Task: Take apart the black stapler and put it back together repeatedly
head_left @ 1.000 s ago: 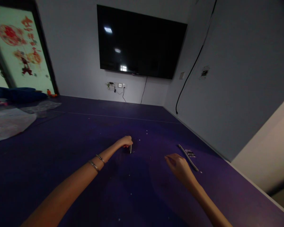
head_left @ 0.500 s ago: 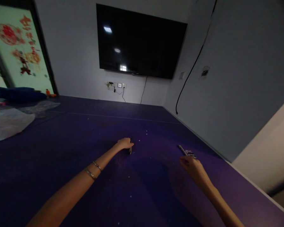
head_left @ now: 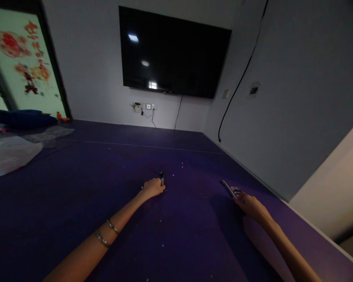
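Note:
On the purple surface, my left hand [head_left: 153, 188] is closed around a small dark and silver object [head_left: 162, 178] that stands out past the fingers; its kind is unclear. Two bracelets [head_left: 107, 233] circle the left forearm. My right hand [head_left: 248, 204] rests farther right with its fingers curled in. Its fingertips meet the near end of a thin silver stick-like thing [head_left: 228, 188] lying on the surface. Beside the stick is a small cluster of dark and pale pieces [head_left: 235, 190], partly covered by this hand. What the right fingers grip is hidden.
Small white specks [head_left: 182, 163] dot the purple surface [head_left: 120, 172]. Clear and white plastic bags [head_left: 13, 154] and a dark blue cloth bundle [head_left: 23, 118] lie at the left. Ahead, a television [head_left: 176, 53] hangs on the wall. A black cable [head_left: 238, 86] dangles along the right wall.
My left hand has drawn slightly back toward me, showing more of the dark object's far end. My right hand has shifted right and now lies against the small dark pieces.

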The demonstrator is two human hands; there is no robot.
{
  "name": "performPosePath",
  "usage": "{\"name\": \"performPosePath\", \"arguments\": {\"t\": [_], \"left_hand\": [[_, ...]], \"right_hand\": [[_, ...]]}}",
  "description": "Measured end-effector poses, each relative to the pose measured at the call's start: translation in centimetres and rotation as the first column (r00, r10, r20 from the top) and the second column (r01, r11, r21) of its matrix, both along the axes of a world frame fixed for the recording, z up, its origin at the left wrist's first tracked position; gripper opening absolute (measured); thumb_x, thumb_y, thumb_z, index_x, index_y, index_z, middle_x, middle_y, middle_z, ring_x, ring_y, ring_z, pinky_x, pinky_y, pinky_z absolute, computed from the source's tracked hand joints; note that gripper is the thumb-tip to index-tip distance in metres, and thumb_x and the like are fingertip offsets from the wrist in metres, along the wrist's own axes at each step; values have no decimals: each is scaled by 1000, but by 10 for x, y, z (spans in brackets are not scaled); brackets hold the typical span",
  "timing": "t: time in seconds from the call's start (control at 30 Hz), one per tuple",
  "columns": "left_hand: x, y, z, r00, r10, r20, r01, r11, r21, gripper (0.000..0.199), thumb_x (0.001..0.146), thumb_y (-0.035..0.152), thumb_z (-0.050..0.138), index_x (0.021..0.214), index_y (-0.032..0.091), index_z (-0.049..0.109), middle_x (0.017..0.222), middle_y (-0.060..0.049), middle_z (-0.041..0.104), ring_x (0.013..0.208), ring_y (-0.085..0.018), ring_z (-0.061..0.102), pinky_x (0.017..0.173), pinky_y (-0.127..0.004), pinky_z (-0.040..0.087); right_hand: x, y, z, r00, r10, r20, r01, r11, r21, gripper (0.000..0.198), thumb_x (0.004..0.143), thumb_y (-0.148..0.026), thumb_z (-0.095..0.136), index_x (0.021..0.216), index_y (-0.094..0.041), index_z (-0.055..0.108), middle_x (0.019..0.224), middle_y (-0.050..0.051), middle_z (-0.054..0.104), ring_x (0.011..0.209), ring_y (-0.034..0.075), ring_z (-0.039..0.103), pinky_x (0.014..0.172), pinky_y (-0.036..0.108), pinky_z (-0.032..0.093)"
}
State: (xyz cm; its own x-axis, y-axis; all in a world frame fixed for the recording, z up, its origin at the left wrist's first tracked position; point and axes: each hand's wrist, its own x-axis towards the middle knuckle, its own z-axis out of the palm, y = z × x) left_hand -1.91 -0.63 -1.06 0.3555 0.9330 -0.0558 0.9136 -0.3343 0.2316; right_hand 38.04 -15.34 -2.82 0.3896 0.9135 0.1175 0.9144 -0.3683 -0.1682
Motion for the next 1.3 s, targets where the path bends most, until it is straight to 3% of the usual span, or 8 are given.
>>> {"name": "performPosePath", "arguments": {"t": [0.2,0.4,0.53,0.77,0.9,1.07,1.3], "left_hand": [[-1,-1,2,1000,-2,5,2,1000,0,31,79,40,43,81,18,64,88,-10,67,84,-24,63,67,-29,44],[-3,1,-3,999,-23,22,23,1000,12,34,80,44,42,80,19,65,88,-10,67,81,-24,64,66,-30,45],[-2,1,-4,999,-22,34,20,999,41,40,82,47,37,81,19,66,88,-10,68,83,-24,64,67,-30,44],[-4,-3,-4,998,-10,54,6,998,65,44,86,45,32,81,18,66,89,-11,68,84,-23,64,68,-28,44],[-6,-4,-6,996,15,84,-23,995,98,44,86,46,32,79,19,65,87,-10,68,84,-22,63,68,-28,44],[-5,-9,-5,996,39,82,-47,994,94,38,81,51,42,79,21,65,86,-9,68,86,-23,63,70,-28,44],[-2,-14,-1,997,41,72,-47,995,84,33,78,48,47,81,21,66,89,-9,68,87,-24,63,71,-29,46]], "right_hand": [[17,12,-14,995,76,-66,-74,997,26,28,78,-43,45,76,-19,60,66,6,63,60,19,61,52,24,37],[7,17,-6,983,166,-82,-167,986,3,22,78,-31,46,67,-17,58,63,3,61,58,15,58,53,22,33],[-37,23,8,985,167,-51,-166,986,15,28,81,-30,41,67,-14,58,62,6,61,57,14,58,52,22,31],[-169,44,25,964,260,-64,-257,965,51,29,82,-31,40,78,-15,64,75,9,67,70,17,64,56,21,37],[-221,60,27,956,294,-19,-293,956,28,29,82,-30,41,83,-15,66,83,13,68,77,22,65,65,27,43],[-248,78,27,960,279,-23,-278,960,21,32,83,-30,40,89,-13,66,91,16,67,83,26,65,70,32,46],[-258,89,21,962,272,-26,-271,962,15,34,81,-31,42,92,-11,66,92,18,67,86,27,64,71,32,46]]}}
